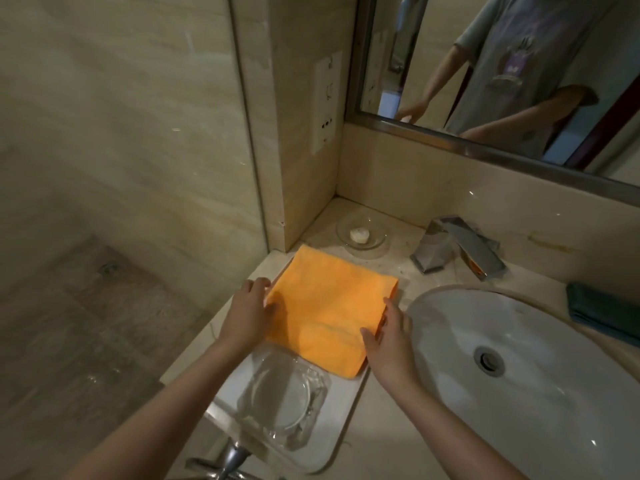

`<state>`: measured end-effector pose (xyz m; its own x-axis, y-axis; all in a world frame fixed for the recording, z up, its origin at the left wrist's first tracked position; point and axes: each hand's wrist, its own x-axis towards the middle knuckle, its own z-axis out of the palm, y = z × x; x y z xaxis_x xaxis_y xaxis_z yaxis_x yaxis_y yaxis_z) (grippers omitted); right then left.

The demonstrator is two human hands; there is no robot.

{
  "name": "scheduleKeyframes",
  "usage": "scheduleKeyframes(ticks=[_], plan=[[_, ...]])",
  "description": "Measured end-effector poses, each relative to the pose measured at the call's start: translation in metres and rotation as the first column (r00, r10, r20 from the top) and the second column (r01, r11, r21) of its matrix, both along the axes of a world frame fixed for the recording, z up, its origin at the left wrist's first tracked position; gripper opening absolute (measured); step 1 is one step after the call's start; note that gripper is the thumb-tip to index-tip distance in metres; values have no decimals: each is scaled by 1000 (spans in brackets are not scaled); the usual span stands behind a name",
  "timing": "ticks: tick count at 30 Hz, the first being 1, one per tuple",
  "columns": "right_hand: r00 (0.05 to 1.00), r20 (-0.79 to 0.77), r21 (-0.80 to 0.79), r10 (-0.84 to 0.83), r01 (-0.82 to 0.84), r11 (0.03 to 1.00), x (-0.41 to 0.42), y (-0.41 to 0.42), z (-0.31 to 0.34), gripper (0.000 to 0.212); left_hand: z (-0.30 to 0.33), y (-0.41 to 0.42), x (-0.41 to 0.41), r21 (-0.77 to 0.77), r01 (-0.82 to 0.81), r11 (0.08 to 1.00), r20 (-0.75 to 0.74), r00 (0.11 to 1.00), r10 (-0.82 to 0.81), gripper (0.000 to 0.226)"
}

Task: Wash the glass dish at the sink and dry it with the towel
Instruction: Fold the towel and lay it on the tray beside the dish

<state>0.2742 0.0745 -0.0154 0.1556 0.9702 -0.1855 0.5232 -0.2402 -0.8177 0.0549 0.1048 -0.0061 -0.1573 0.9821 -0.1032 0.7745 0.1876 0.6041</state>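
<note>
Both hands touch the folded towel [329, 310] with loose fingers – left hand [247, 311], right hand [389, 336]. The dish [284, 407] sits on the tray [346, 407] by the sink [540, 368], so washing or drying may be finished – I cannot tell.

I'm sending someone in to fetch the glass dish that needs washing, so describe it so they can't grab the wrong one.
Start at the white oval sink and look to the white tray on the counter beside it. The glass dish sits on the tray's near end, next to the folded orange towel. It is squarish, thick and empty, unlike the round glass dish holding soap by the wall.
</note>
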Motion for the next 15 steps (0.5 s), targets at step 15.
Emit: scheduleKeyframes(ticks=[15], plan=[[678, 504, -326, 535, -424, 845, -3, -1, -24, 69, -30, -8, 17, -362, 311, 879, -214, 890, -403, 77]])
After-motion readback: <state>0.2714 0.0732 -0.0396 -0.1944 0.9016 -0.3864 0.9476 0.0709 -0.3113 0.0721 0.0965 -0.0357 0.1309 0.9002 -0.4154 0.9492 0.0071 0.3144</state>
